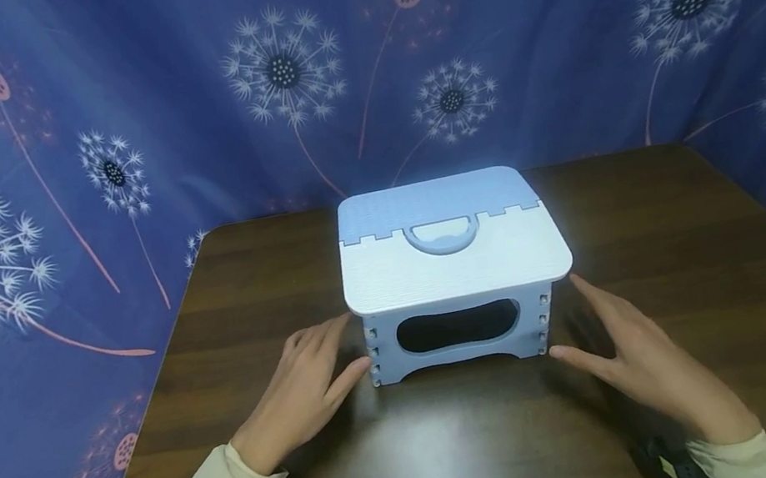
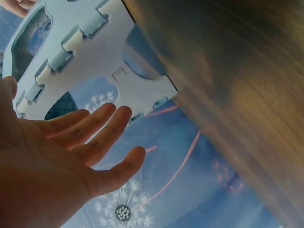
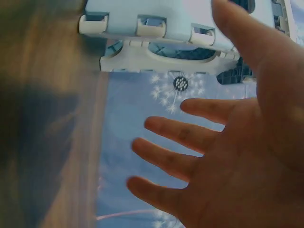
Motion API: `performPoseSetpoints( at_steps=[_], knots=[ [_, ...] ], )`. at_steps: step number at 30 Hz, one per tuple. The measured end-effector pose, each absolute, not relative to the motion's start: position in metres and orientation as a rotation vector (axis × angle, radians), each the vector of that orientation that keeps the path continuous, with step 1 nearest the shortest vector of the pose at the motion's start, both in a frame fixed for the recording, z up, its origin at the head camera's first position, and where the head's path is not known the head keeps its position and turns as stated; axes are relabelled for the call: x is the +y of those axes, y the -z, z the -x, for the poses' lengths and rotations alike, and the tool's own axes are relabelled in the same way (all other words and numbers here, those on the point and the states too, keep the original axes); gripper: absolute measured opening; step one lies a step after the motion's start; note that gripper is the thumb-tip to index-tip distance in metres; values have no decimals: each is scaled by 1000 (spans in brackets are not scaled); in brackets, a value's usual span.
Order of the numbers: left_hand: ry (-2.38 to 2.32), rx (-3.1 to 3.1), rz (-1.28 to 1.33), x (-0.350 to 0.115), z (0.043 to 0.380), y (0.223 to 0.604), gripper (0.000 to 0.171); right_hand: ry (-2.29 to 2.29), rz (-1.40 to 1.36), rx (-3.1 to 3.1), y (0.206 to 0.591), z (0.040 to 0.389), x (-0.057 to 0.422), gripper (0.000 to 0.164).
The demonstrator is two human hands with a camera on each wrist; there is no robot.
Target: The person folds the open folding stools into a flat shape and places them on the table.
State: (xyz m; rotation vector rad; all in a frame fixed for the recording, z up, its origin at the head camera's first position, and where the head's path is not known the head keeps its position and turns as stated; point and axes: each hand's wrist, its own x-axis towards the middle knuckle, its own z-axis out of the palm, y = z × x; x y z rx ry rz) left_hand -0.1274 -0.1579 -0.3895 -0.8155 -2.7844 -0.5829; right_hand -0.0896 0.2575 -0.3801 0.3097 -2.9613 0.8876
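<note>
A folding step stool (image 1: pixel 457 273) stands upright and unfolded on the wooden table. Its top is half blue, half white, with a blue carry handle (image 1: pixel 443 244) lying flat in the middle; the light blue front panel has an oval opening. On the stool's left side is my left hand (image 1: pixel 301 388), fingers extended, thumb tip right at the front left leg. My right hand (image 1: pixel 642 356) is at the right side, its thumb near the front right leg and its fingers spread. Both wrist views show the palms facing the hinged side panels (image 2: pixel 71 52), with nothing held.
The brown wooden table (image 1: pixel 267 275) extends around the stool on every side. Behind and beside it hangs a blue cloth (image 1: pixel 177 96) with white and pink dandelion prints. A dark band (image 1: pixel 683 468) is worn on the right wrist.
</note>
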Motion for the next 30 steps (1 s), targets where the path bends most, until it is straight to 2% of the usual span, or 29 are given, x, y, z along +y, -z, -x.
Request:
performPoseSetpoints(
  at_steps=[7, 14, 17, 23, 30],
  knots=[
    [588, -2709, 885, -149, 136, 392, 67, -989, -313, -3034, 376, 104, 253, 96],
    [611, -2648, 986, -142, 140, 401, 43, -1145, -397, -2939, 398, 109, 246, 83],
    [649, -2628, 1027, -142, 139, 403, 41, -1179, -416, -2901, 403, 111, 241, 80],
    [753, -2637, 1039, -144, 137, 402, 46, -1239, -426, -2855, 406, 113, 235, 75],
    [972, -2726, 1037, -139, 141, 399, 65, -1260, -434, -2825, 408, 115, 233, 70]
  ],
)
